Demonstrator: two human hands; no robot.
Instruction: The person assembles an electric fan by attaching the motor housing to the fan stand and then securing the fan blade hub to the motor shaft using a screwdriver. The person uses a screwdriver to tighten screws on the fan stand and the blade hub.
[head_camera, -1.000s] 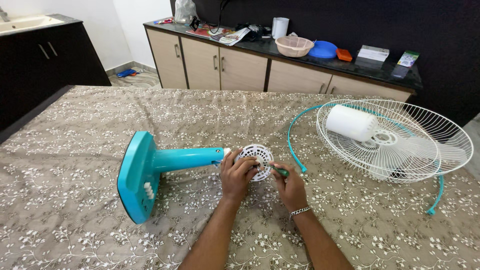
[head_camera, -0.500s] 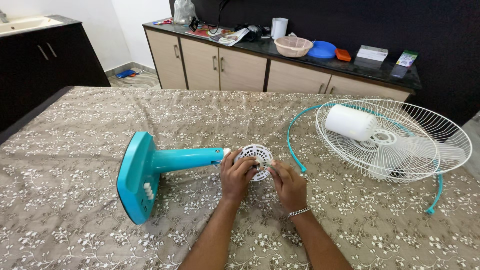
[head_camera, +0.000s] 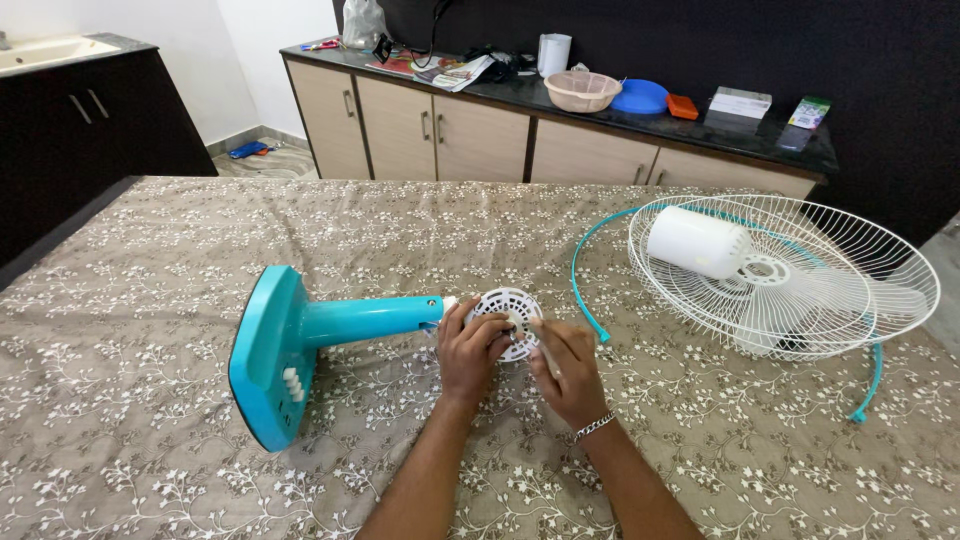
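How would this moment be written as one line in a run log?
left hand: gripping white vented motor cover | right hand: at cover rim, tool not clearly visible | teal fan stand: lying on side | wire fan guard: apart, right

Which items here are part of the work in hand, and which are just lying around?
In use: left hand, right hand, white vented cap, teal fan stand, fan cage.

Lying about: pink basket, blue lid, papers, white cup.

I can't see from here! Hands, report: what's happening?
Left hand gripping round white slotted plastic cover on teal fan stand. Right hand at cover, holding a thin tool. Nothing in the way.
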